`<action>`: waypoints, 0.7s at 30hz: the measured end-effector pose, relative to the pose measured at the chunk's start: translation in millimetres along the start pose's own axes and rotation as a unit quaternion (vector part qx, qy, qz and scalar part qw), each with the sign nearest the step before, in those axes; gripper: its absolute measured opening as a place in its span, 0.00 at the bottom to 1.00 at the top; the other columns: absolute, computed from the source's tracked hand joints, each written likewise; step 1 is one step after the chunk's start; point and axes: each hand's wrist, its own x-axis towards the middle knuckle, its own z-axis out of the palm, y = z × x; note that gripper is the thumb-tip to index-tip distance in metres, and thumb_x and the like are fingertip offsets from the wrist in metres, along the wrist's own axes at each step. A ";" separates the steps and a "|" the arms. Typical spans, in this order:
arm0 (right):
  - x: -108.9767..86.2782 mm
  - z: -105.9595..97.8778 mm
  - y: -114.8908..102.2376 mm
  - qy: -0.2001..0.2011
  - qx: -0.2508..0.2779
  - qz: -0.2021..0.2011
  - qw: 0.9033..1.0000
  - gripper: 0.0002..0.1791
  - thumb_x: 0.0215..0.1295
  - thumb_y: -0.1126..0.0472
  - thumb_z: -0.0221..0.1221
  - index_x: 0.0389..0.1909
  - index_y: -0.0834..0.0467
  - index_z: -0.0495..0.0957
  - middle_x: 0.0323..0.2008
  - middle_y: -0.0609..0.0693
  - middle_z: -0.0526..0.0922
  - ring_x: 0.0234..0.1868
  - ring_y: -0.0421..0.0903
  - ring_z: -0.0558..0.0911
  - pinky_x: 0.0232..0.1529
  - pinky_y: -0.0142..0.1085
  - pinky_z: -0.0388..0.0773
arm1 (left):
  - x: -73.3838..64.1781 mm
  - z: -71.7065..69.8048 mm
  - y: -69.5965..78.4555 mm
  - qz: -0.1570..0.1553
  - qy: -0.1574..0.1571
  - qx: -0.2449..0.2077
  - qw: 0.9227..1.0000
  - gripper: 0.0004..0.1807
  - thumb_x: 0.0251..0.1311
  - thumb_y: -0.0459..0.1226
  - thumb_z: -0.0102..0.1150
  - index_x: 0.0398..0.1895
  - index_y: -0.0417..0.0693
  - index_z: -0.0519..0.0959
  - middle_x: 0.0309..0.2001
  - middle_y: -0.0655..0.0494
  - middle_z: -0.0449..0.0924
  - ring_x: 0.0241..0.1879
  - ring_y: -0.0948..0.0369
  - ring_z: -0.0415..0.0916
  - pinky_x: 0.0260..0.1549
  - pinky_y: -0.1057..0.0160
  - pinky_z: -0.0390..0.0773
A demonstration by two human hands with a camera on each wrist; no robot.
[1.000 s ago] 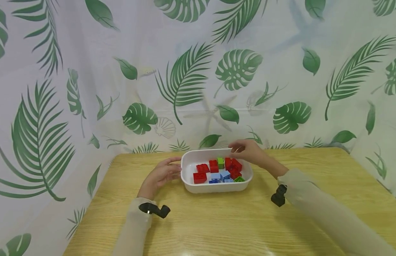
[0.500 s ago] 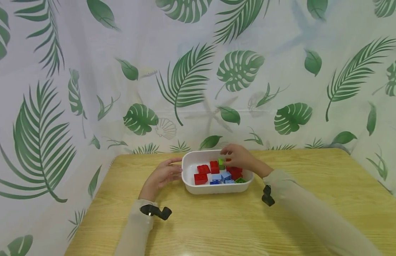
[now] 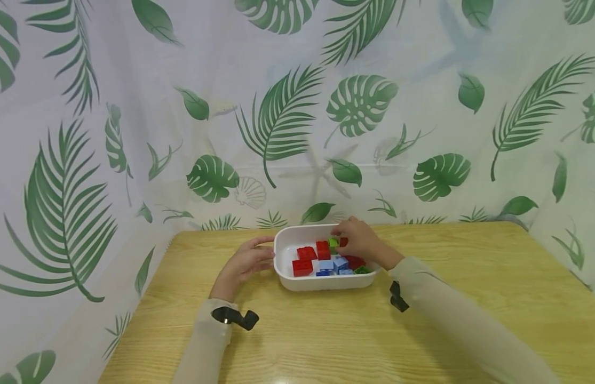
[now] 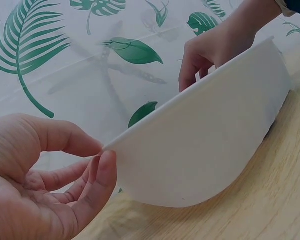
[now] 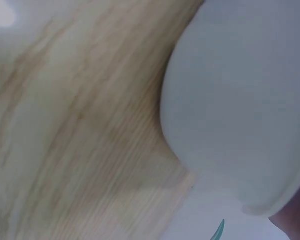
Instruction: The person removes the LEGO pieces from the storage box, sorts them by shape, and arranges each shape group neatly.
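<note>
Head view: a white, round-cornered tray [image 3: 321, 286] is seen just below the frame's centre on a wood-grain tabletop [image 3: 297, 333]. Red building bricks [image 3: 302, 268], blue bricks [image 3: 326, 265] and green bricks [image 3: 362, 270] are held inside it. The two hands are kept well apart, one at each end. The tray's left end is touched at the rim by the loosely bent fingers of the left hand [image 3: 246, 264]. The right hand [image 3: 359, 238] is placed over the tray's upper right part, fingers pointed down among the bricks; whether one is gripped cannot be told. Behind, a leaf-printed curtain [image 3: 297, 48] is hung.
</note>
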 end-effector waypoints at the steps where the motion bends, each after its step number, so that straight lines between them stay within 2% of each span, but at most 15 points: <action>1: 0.5 1.8 1.1 0.001 -0.006 -0.004 1.000 0.21 0.57 0.57 0.73 0.52 0.59 0.85 0.45 0.53 0.87 0.45 0.49 0.75 0.49 0.46 0.77 | 0.1 -0.1 -0.3 0.000 0.001 0.000 1.000 0.30 0.67 0.26 0.54 0.73 0.36 0.64 0.48 0.48 0.82 0.40 0.62 0.82 0.40 0.66 0.84; 12: 0.9 9.9 1.1 0.005 -0.038 0.002 0.999 0.19 0.58 0.56 0.72 0.50 0.57 0.86 0.46 0.53 0.87 0.48 0.51 0.75 0.54 0.49 0.75 | -3.1 2.4 1.8 0.004 0.002 0.003 1.000 0.30 0.67 0.27 0.54 0.73 0.35 0.64 0.47 0.49 0.81 0.40 0.62 0.81 0.42 0.65 0.83; 21: 2.0 12.7 0.9 0.007 -0.022 0.003 1.000 0.18 0.57 0.57 0.72 0.48 0.59 0.86 0.44 0.54 0.87 0.47 0.52 0.75 0.55 0.50 0.72 | -1.1 2.5 0.9 0.000 0.008 0.000 1.000 0.30 0.67 0.27 0.54 0.73 0.36 0.65 0.49 0.46 0.82 0.41 0.61 0.82 0.42 0.63 0.84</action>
